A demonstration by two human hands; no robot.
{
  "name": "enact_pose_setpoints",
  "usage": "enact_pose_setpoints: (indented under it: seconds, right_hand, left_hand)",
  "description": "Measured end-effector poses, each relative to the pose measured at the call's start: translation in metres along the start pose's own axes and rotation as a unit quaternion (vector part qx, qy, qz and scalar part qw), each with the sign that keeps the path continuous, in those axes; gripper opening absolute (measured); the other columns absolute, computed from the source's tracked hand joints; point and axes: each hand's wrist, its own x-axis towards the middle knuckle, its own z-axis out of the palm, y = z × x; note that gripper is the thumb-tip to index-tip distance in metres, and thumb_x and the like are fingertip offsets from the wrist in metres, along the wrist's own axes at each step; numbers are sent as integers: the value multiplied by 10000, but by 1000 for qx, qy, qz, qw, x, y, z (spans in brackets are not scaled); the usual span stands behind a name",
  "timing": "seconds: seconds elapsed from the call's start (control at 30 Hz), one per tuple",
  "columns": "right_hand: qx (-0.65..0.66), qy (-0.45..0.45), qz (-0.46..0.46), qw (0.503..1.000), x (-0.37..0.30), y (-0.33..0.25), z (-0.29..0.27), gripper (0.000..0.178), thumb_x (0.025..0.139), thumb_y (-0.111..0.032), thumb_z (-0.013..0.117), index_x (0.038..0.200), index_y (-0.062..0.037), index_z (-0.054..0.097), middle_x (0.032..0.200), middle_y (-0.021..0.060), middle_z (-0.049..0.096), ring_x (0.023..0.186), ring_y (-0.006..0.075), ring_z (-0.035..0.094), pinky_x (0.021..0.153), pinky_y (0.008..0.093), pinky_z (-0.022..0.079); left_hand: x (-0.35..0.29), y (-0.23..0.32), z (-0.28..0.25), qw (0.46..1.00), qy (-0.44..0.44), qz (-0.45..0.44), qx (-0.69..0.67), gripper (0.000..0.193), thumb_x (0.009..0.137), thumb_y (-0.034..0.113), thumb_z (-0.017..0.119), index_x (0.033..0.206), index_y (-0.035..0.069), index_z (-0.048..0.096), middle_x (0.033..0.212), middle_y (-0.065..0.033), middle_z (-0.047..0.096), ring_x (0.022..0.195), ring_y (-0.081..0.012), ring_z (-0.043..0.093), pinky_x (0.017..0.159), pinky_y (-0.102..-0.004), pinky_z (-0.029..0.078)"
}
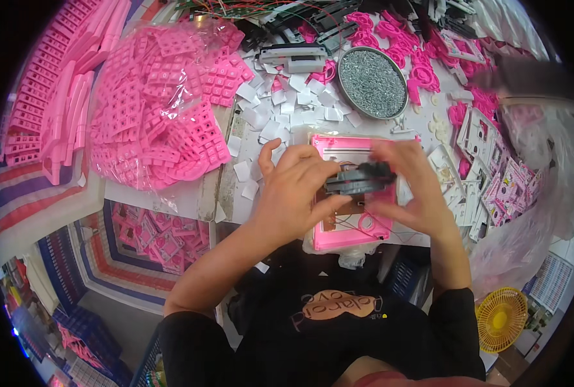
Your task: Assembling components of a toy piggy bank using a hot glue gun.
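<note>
My left hand [293, 187] pinches the left end of a grey and black long plastic part [358, 180], thumb below and fingers above. Around the part's right end, my right hand [413, 184] is blurred by motion, with its thumb and fingers apart and no clear contact. Directly beneath the part lies a pink rectangular plastic casing [329, 242] with a brown circuit board [329, 222], thin wires and a small pink ring [367, 222] inside. My hands and the part hide the middle of the casing.
Behind the casing stands a round metal dish [372, 82] of small silvery screws. White paper pieces [300, 97] lie scattered beside it. A clear bag [161, 109] of pink keypads fills the left. Similar grey-black parts [293, 57] lie at the back; white printed panels [480, 148] are piled right.
</note>
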Motion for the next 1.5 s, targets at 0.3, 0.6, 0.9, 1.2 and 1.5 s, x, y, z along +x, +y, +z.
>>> enact_pose_setpoints:
  seconds: [0.3, 0.6, 0.9, 1.2, 1.5]
  right_hand:
    - [-1, -72, 79, 994, 35, 20, -14, 305, 897, -318, 713, 1094, -85, 716, 692, 135, 647, 665, 315, 654, 623, 402, 502]
    - [-78, 26, -45, 996, 31, 21, -14, 342, 772, -273, 792, 1011, -66, 662, 870, 110, 657, 856, 338, 624, 779, 439, 532]
    - [-102, 93, -80, 987, 12, 28, 22, 367, 738, -107, 743, 1090, -30, 678, 1140, 98, 715, 984, 278, 646, 846, 390, 557]
    - [-161, 159, -123, 966, 1, 36, 33, 403, 761, -114, 754, 1147, -32, 674, 1237, 111, 700, 985, 291, 640, 878, 411, 526]
    - [158, 153, -12, 975, -15, 75, -5, 513, 935, -242, 701, 1383, -40, 556, 1323, 119, 645, 1253, 281, 544, 1040, 424, 476]
  left_hand:
    - [-13, 10, 10, 996, 67, -34, 41, 605, 836, 321, 780, 1301, 39, 515, 1159, -29, 712, 1174, -267, 524, 1066, -491, 266]
    - [-4, 24, 13, 984, 12, -19, 179, 590, 805, 302, 774, 1331, 68, 646, 1055, -47, 608, 1101, -273, 517, 1001, -501, 272]
    - [10, 36, 0, 968, -40, -25, 247, 586, 780, 303, 785, 1309, 85, 657, 1145, -68, 580, 1147, -277, 505, 1034, -533, 267]
    - [103, -1, -14, 988, -125, -25, 83, 195, 849, 230, 747, 936, 57, 727, 961, -100, 688, 810, -294, 668, 696, -391, 516]
    - [181, -52, 58, 959, -127, 87, 237, 206, 870, 176, 600, 986, 178, 771, 977, -60, 722, 1017, -272, 658, 938, -508, 386]
